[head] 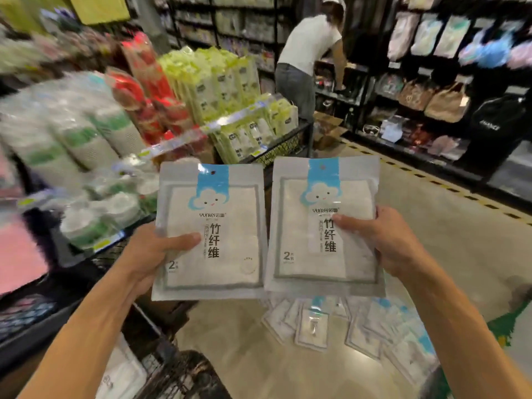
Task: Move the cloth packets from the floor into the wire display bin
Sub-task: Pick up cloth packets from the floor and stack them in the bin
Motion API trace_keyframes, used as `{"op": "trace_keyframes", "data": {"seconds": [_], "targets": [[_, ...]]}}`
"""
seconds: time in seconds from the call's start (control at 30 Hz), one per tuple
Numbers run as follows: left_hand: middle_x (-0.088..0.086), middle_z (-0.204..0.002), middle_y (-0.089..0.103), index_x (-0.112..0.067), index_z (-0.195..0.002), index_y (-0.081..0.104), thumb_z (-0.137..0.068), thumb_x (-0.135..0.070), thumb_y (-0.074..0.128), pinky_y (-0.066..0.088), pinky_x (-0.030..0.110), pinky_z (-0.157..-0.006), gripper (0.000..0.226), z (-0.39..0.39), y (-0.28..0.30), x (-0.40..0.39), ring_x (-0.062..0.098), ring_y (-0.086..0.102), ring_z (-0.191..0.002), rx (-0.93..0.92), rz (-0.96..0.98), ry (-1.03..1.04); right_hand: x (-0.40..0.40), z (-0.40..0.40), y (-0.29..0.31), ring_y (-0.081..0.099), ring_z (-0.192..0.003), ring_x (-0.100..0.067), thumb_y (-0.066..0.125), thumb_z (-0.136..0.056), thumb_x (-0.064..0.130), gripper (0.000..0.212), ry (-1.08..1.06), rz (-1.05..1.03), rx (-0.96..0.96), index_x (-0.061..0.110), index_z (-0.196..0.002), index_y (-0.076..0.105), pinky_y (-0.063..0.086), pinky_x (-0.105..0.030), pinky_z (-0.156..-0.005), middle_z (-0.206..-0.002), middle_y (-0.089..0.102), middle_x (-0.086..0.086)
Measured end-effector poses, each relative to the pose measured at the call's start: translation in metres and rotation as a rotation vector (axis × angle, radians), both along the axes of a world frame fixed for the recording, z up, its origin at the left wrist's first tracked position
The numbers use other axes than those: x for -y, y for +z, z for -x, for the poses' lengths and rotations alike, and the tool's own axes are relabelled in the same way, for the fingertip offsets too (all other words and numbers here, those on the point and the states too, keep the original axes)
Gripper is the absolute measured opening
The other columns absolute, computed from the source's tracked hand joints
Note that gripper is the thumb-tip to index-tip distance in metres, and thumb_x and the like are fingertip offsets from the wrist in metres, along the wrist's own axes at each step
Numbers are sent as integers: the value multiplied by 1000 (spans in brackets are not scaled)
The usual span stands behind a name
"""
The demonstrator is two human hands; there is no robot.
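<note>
Head view: the left hand [149,254] and right hand [385,240] each grip one cloth packet [210,240] [325,226] aloft, mid-carry, above more packets on the floor [345,326]. Next, I judge, both swing left and drop into the wire display bin [178,372].

Pale shop floor [288,367], loose heap of cloth packets [354,326] lying flat, cardboard box [326,131] beyond

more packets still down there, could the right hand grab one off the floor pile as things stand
Probably not yet: the right hand already grips a packet, so its fingers are taken. The floor pile lies uncovered below, so the way looks free once that packet is dropped off.
</note>
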State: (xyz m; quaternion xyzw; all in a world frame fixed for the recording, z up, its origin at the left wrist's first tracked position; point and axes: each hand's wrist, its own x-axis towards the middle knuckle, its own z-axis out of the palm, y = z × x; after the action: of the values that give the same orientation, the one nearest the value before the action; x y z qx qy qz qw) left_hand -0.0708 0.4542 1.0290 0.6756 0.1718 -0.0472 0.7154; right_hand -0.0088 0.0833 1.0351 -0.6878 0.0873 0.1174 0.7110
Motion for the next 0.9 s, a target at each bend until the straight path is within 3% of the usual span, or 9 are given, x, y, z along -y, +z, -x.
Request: {"op": "trace_keyframes", "data": {"seconds": [0.07,0.13,0.33,0.47,0.57,0.63,0.7,0.8,0.9], "targets": [[17,-108,77,-2,-112,73,-31,-21,101,65,41,-73,88,31,21,-13,35,75,-98,25,-18,88,-20,-1,20,79,-83,-28,81,-81,2,28,85,-20,26,1,-108,74,66,-38,-67,-96,81,-14],[18,-106,77,-1,-112,73,-19,-28,105,65,40,-72,103,66,36,-22,36,75,-98,52,-23,174,-39,1,34,79,-83,-29,82,-80,2,27,159,-43,44,3,-106,74,66,-40,-68,-95,81,-14],[21,-110,76,0,-114,72,-16,-34,104,54,52,-95,108,185,56,-22,39,74,-100,94,-57,425,-81,31,49,79,-80,-25,86,-70,6,33,388,-88,140,4,-101,76,65,-33,-65,-93,81,-12],[22,-112,75,0,-115,72,-45,-16,100,57,55,-92,77,263,57,-5,40,74,-101,91,-51,565,-94,66,49,79,-80,-25,84,-76,4,25,545,-99,142,4,-100,77,64,-33,-65,-93,81,-12],[21,-109,76,1,-113,71,-65,-4,85,64,43,-75,50,316,59,12,36,76,-96,91,-49,695,-106,95,50,79,-81,-26,84,-75,6,29,668,-121,126,3,-102,76,65,-34,-67,-94,81,-13],[20,-105,77,1,-110,71,-68,-2,80,65,39,-70,43,349,62,19,34,77,-92,75,-52,783,-115,115,52,79,-83,-28,83,-78,5,27,734,-118,103,4,-103,75,66,-40,-74,-94,81,-13],[20,-104,77,0,-108,72,-60,-9,88,64,42,-74,51,380,63,22,34,77,-91,72,-61,840,-127,136,54,79,-84,-29,83,-79,6,27,793,-103,93,6,-105,75,64,-44,-77,-94,81,-12],[18,-103,78,-1,-107,73,-25,-29,104,65,41,-72,93,425,63,19,35,77,-92,72,-85,886,-148,166,58,79,-82,-28,83,-79,7,28,874,-103,102,4,-106,75,64,-37,-68,-93,81,-12],[18,-106,77,-1,-111,72,-35,-23,103,63,48,-82,85,465,65,10,35,76,-95,74,-79,919,-177,197,62,79,-81,-29,82,-81,4,24,935,-105,110,4,-104,75,65,-34,-64,-92,81,-14]]}}
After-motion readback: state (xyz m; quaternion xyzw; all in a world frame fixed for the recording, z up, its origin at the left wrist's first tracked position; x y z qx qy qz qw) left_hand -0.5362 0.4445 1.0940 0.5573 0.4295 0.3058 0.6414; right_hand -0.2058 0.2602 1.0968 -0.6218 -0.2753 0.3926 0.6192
